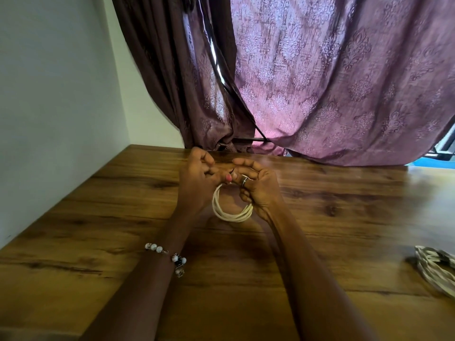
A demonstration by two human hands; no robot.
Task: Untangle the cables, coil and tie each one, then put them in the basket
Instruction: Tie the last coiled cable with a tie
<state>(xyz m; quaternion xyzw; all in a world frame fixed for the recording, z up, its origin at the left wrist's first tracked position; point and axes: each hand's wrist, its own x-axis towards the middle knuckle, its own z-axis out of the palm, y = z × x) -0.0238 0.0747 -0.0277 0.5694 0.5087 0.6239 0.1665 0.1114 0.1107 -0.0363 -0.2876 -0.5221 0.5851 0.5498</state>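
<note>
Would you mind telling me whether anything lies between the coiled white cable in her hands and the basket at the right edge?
Nothing visible does: the white cable coil is held over bare table, and the wood runs unobstructed to the woven basket.

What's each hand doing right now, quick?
Left hand: fingers curled, pinching the top of the white cable coil.
Right hand: fingers curled round the same coil, holding it.

The cable coil (231,207) hangs above the bench (98,217), between both hands. The basket (435,269) sits on the bench, well right of the coil. The curtain (320,82) hangs behind the coil.
</note>
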